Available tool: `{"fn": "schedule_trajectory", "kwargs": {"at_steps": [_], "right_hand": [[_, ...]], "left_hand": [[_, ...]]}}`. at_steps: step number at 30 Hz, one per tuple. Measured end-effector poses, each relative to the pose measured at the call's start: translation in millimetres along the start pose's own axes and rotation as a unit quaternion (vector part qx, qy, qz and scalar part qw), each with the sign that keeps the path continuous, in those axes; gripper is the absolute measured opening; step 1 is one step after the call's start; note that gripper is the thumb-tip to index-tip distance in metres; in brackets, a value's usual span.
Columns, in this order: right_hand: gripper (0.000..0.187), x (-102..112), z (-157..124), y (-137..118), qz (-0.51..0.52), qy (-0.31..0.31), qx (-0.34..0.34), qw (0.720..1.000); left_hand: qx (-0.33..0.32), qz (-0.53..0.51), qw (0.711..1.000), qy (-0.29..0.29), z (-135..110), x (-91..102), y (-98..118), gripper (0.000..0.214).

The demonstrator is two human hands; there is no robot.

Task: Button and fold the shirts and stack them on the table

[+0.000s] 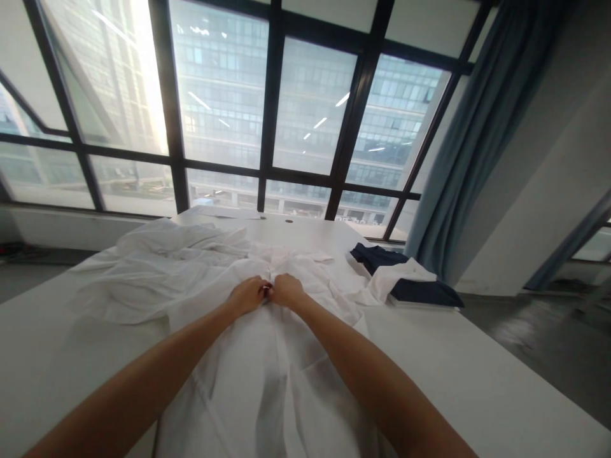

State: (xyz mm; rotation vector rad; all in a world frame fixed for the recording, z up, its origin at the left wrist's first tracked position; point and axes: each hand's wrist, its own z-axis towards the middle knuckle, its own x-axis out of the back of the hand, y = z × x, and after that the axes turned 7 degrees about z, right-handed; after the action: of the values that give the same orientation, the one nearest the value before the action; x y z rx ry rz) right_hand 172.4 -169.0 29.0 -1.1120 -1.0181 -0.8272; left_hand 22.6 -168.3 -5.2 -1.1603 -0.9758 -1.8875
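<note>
A white shirt (229, 375) lies spread and wrinkled over the table, its lower part reaching toward me. Near its upper middle, my left hand (249, 295) is closed, the fingers pinching the shirt's front. Right beside it, my right hand (286, 290) is closed on the same spot, fingertips meeting those of the left. Whatever small part of the shirt sits between the fingertips is hidden. One shirt sleeve stretches off to the right.
The white table (477, 375) extends to both sides. At its right edge lie folded dark navy clothes (424, 291), with white cloth draped across them. Behind stand large black-framed windows (310, 108) and a blue curtain (468, 159). Some flat white sheets (224, 212) rest at the far edge.
</note>
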Motion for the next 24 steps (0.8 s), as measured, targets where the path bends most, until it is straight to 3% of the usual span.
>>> {"fn": "schedule_trajectory", "kwargs": {"at_steps": [5, 10, 14, 19, 24], "right_hand": [[0.024, -3.4, 2.8, 12.8, 0.002, 0.007, 0.037, 0.999], [0.020, -14.6, 0.1, 37.5, 0.177, 0.049, 0.081, 0.980], [0.020, -20.2, -2.8, 45.4, 0.291, 0.057, 0.098, 0.950], [0.024, -19.3, -4.4, 41.6, 0.293, 0.081, 0.119, 0.945], [0.022, -16.4, -1.8, 45.6, 0.309, 0.037, 0.136, 0.940]], "left_hand": [[-0.020, 0.001, 1.000, 0.008, -2.7, -3.2, 0.1, 0.035], [0.040, -0.023, 0.997, 0.056, -4.7, -2.8, 10.4, 0.030], [0.033, -0.005, 0.996, 0.079, -4.9, 2.6, 20.3, 0.023], [0.008, 0.049, 0.996, 0.071, -7.4, 7.6, 22.9, 0.022], [0.004, 0.035, 0.997, 0.069, -7.2, 7.2, 19.8, 0.021]]}}
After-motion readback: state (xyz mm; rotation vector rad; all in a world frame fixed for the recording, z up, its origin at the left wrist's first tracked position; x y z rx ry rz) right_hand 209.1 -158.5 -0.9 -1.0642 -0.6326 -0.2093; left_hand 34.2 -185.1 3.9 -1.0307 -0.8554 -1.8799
